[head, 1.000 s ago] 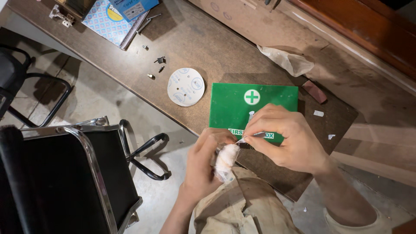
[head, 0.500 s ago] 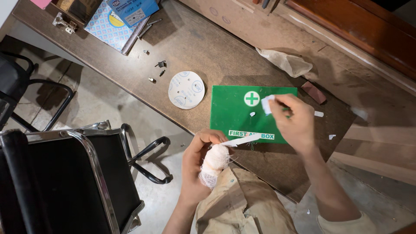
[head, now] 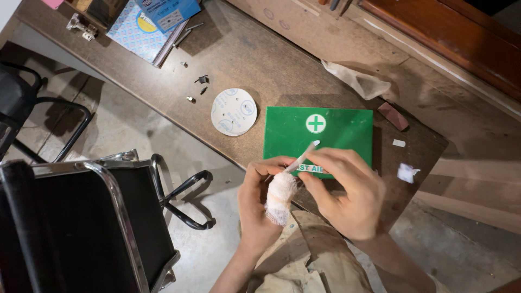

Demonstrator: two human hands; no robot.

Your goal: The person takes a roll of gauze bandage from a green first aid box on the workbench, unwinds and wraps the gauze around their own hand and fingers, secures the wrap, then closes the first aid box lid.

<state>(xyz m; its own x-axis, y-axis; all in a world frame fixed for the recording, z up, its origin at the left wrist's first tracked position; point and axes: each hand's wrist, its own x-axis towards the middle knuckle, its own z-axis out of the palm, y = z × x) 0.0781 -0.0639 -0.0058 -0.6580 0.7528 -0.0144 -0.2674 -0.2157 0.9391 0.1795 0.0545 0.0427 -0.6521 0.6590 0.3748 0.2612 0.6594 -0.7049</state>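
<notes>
Left hand (head: 255,209) raised at the near edge of the tabletop (head: 260,59), one finger wrapped in white gauze bandage (head: 279,198) from the knuckle down to a frayed end hanging toward the lap. Remaining left fingers curled loosely around the wrapped one; holding anything besides the dressing, cannot tell. Right hand (head: 344,192) just beside it, thumb and forefinger pinched narrow on a thin white strip of tape (head: 303,157), which runs from the top of the bandage up and away over the green first-aid box (head: 317,135). Free end of the strip lifted clear above the lid, near the white cross.

Box lying flat and closed on the tabletop, right behind both hands, partly covered by the right knuckles. To its left, a round white disc (head: 234,112) with blue markings, apart from the box. Beyond that, a few small dark screws or clips (head: 202,80) scattered on the wood. Far left corner: a blue patterned booklet (head: 142,33). Behind the box, a crumpled pale cloth (head: 358,81); to the right, a small reddish-brown block (head: 393,115) and two scraps of white paper (head: 406,172). Below left, off the tabletop, a black chair with chrome frame (head: 81,217) on the floor. Beige trousers (head: 304,260) visible under the hands.
</notes>
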